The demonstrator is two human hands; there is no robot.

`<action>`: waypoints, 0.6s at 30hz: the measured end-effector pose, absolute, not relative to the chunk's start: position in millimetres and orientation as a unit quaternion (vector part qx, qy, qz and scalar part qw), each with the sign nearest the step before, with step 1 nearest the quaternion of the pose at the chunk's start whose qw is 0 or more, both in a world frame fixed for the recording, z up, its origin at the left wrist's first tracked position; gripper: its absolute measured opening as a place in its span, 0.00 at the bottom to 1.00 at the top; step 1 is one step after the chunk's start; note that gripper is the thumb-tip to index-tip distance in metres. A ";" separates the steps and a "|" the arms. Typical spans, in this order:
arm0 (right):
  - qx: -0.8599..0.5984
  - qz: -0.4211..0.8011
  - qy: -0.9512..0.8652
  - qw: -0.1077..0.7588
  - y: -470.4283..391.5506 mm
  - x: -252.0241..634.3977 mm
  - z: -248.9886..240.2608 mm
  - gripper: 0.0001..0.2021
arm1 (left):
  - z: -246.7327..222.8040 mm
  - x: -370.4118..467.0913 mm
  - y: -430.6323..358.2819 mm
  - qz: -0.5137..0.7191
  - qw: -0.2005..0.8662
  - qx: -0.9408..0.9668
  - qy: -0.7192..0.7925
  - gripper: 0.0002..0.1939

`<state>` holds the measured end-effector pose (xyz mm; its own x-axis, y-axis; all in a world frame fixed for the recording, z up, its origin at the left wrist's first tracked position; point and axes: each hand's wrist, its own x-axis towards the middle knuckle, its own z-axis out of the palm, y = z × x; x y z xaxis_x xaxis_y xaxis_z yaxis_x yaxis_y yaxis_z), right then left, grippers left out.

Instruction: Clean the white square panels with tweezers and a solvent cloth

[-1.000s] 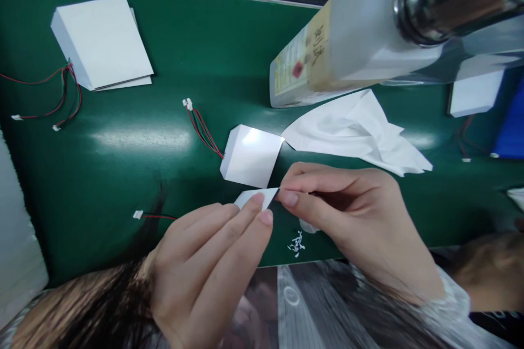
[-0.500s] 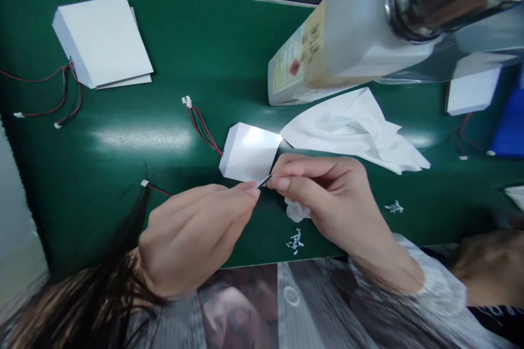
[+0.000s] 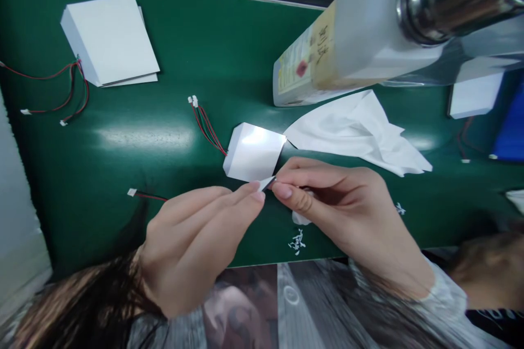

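My left hand (image 3: 200, 234) is closed round a white panel with a dark edge (image 3: 267, 182); only its corner shows past the fingertips. A red and black wire with a white connector (image 3: 131, 192) comes out on the left of this hand. My right hand (image 3: 339, 202) pinches at the panel's corner with thumb and forefinger; whatever is between those fingertips is too small to make out. Just beyond the hands lies a white panel stack (image 3: 257, 150) with red wires and white connectors (image 3: 194, 101). Small white scraps (image 3: 297, 241) lie near the front edge.
At back left, a larger stack of white panels (image 3: 112, 41) trails wires. A big translucent bottle (image 3: 360, 27) with a metal cap stands at back right, by a white cloth (image 3: 356, 131). Further right are another panel (image 3: 477, 90), a blue object (image 3: 511, 120) and another person's arm (image 3: 491, 278).
The view has shifted slightly. More of the held panel's corner shows, its connector has moved left and down, and my right hand has moved slightly right with its fingers a little more spread.
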<state>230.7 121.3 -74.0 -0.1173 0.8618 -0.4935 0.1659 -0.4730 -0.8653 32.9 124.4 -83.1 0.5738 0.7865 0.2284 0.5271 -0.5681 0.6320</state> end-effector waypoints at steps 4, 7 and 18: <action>-0.606 0.609 -0.435 0.271 120.6 231.8 -72.0 0.09 | -79.2 24.3 120.6 0.223 0.231 0.885 0.337 0.14; -0.602 0.602 -0.446 0.275 118.8 233.6 -70.6 0.08 | -75.0 26.7 117.4 0.196 0.252 0.887 0.333 0.14; -0.585 0.589 -0.498 0.249 112.4 242.3 -62.4 0.07 | -85.6 49.5 90.8 0.313 0.212 0.834 0.402 0.17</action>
